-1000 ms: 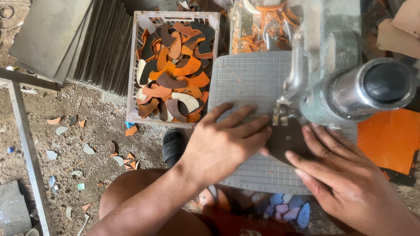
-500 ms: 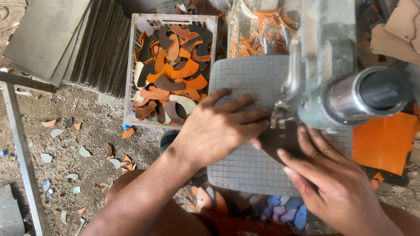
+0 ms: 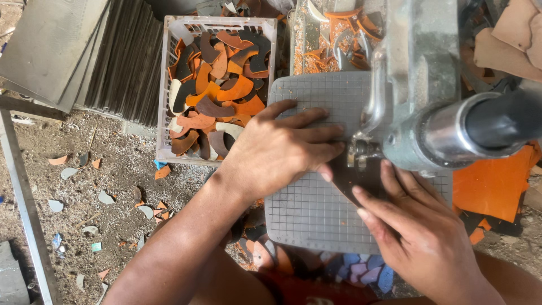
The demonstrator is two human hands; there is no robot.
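Under the grey metal machine head (image 3: 420,85), most of the dark leather piece (image 3: 361,183) is lying hidden; I am seeing only a dark brown patch between the two hands, and its full outline is not showing. The needle-like part at the small metal foot (image 3: 357,153) is too small for me to make out. The black cylinder (image 3: 502,118) on the machine is running out of the frame to the right.

The left hand (image 3: 279,149) is lying flat on the grey gridded worktop (image 3: 307,212), fingers (image 3: 316,135) spread and pressing down beside the foot, thumb tip touching the dark piece. The right hand (image 3: 418,231) is also lying open, its fingers (image 3: 389,192) resting on the near edge of the same piece. Neither hand is closing around anything.

Beyond the left hand, a white plastic crate (image 3: 169,85) is holding curved offcuts (image 3: 220,96) in orange, brown, black and cream, heaped to the rim. A second container behind the worktop is partly blocked by the machine; I am making out orange scraps (image 3: 324,39) in it. An orange sheet (image 3: 494,183) is lying to the right, partly under the machine. Small scraps (image 3: 101,197) are littering the dirt floor (image 3: 113,164).
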